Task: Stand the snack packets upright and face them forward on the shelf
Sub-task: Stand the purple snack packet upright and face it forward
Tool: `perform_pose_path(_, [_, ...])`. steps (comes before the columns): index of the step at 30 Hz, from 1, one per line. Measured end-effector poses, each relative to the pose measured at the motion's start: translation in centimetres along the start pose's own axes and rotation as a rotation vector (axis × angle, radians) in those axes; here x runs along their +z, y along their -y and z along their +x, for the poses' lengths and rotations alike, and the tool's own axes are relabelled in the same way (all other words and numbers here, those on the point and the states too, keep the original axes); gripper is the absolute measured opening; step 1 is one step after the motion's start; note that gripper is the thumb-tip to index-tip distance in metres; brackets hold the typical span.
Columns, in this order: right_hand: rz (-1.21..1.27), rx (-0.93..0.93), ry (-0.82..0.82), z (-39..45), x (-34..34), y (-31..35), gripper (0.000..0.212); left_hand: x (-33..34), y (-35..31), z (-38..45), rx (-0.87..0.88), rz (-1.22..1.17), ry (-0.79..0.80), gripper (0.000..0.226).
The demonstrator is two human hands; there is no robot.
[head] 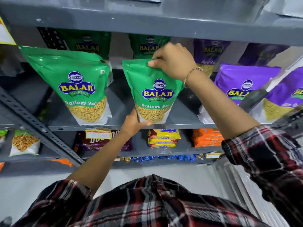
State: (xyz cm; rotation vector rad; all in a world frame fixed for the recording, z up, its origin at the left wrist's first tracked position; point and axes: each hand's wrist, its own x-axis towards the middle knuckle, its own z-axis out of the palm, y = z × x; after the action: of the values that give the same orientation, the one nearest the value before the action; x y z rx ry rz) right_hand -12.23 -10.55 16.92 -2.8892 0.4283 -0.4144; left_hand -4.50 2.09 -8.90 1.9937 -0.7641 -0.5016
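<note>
On the grey metal shelf [180,122], near its front edge, both hands, right hand [173,63] pinching the top and left hand [133,122] cupping the base, grip the middle green foil sev packet [152,94], which next needs setting down upright, label outward.

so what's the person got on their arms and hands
Both forearms are bare, with plaid flannel sleeves in red, black and white pushed up near the elbows. The right hand has a gold-toned chain bracelet at the wrist. The left hand shows no jewellery or glove.
</note>
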Motion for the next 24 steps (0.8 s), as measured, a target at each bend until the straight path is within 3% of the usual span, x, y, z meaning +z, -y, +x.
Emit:
perform_pose_path(3, [0.082, -0.021, 0.017, -0.9, -1.4, -1.5, 0.042, 0.4, -0.1, -2.2, 0.005, -0.175, -0.205, 0.087])
perform_pose_path(5, [0.169, -0.039, -0.029, -2.0, -2.6, -3.5, 0.044, 1.5, -0.6, -4.7, 0.037, -0.184, -0.409, 0.051])
perform_pose_path(6, [0.186, -0.043, -0.057, -2.7, -3.2, -4.8, 0.043, 2.5, -1.2, -5.8, 0.081, -0.155, -0.414, 0.028])
perform_pose_path(7, [0.173, -0.040, -0.082, -3.4, -3.8, -6.4, 0.041, 3.6, -2.2, -6.5, 0.124, -0.118, -0.348, 0.011])
perform_pose_path(10, [0.077, -0.008, -0.092, -6.1, -5.6, -11.6, 0.040, 8.0, -5.9, -6.5, 0.195, -0.021, -0.043, 0.020])
perform_pose_path(13, [0.018, 0.022, -0.057, -8.3, -7.2, -17.2, 0.038, 12.6, -10.1, -4.4, 0.252, -0.067, 0.073, 0.013])
perform_pose_path(16, [-0.017, 0.066, -0.041, -9.8, -8.8, -22.5, 0.036, 17.1, -13.3, -1.7, 0.284, -0.130, 0.061, 0.058])
perform_pose_path(19, [-0.017, 0.136, 0.004, -10.7, -9.8, -26.5, 0.039, 20.2, -15.7, 1.2, 0.189, -0.189, 0.047, 0.111])
perform_pose_path(21, [-0.027, 0.135, 0.065, -10.9, -9.6, -28.0, 0.040, 21.6, -16.2, 2.4, 0.137, -0.226, 0.037, 0.120])
perform_pose_path(24, [-0.087, 0.070, 0.061, -10.8, -8.5, -28.9, 0.034, 23.0, -15.6, 3.0, 0.089, -0.206, 0.006, 0.110])
